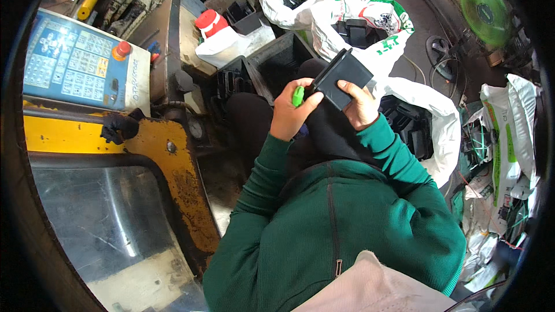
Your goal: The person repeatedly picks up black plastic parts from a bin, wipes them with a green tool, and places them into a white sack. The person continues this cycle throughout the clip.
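In front of my lap, my right hand [362,107] grips a black rectangular plastic box [345,80], thumb on its flat side and fingers behind it. My left hand [293,111] is closed around a small bright green-handled tool [298,96], right beside the box's left edge. The working end of the tool cannot be made out. Whether the left fingertips also touch the box is unclear. Below the hands are my dark-clad legs and green sleeves.
White sacks [430,93] with black plastic parts stand ahead and to the right. Beyond my knees sits a dark open bin [277,52] next to a white container with a red cap [212,23]. A machine control panel [72,60] and yellow machine frame [167,176] flank my left; a green fan [484,13] stands far right.
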`<action>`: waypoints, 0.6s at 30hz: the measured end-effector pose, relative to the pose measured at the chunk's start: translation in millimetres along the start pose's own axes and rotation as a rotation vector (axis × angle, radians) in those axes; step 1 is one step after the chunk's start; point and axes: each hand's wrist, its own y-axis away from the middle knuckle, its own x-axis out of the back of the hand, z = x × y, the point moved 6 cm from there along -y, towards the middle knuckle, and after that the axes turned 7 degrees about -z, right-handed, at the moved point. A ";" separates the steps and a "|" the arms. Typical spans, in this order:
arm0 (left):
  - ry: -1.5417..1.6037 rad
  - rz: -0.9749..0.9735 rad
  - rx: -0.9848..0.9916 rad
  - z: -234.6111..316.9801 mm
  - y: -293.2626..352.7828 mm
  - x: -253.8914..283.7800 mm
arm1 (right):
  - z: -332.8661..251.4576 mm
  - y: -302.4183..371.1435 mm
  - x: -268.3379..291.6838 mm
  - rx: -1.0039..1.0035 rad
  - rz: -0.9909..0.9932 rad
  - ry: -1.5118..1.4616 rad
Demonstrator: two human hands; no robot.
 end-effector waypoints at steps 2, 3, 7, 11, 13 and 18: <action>0.068 -0.049 0.182 -9.8 1.5 1.2 | 9.9 2.4 4.7 0.002 0.039 -0.030; 0.184 -0.056 0.226 -18.3 -2.1 3.0 | 14.0 3.1 9.8 -0.051 -0.013 -0.046; 0.371 -0.110 0.300 -27.0 -15.1 16.2 | 4.5 0.7 0.0 -0.058 -0.185 0.052; 0.287 -0.166 0.379 -35.8 -15.9 2.4 | 4.1 -3.9 4.7 0.043 -0.090 0.098; 0.339 -0.165 0.407 -40.9 -14.8 -3.0 | 0.8 -5.8 12.5 0.046 -0.022 0.040; 0.363 0.219 0.345 -77.0 -23.2 73.7 | -62.2 32.7 123.3 -0.006 0.204 0.637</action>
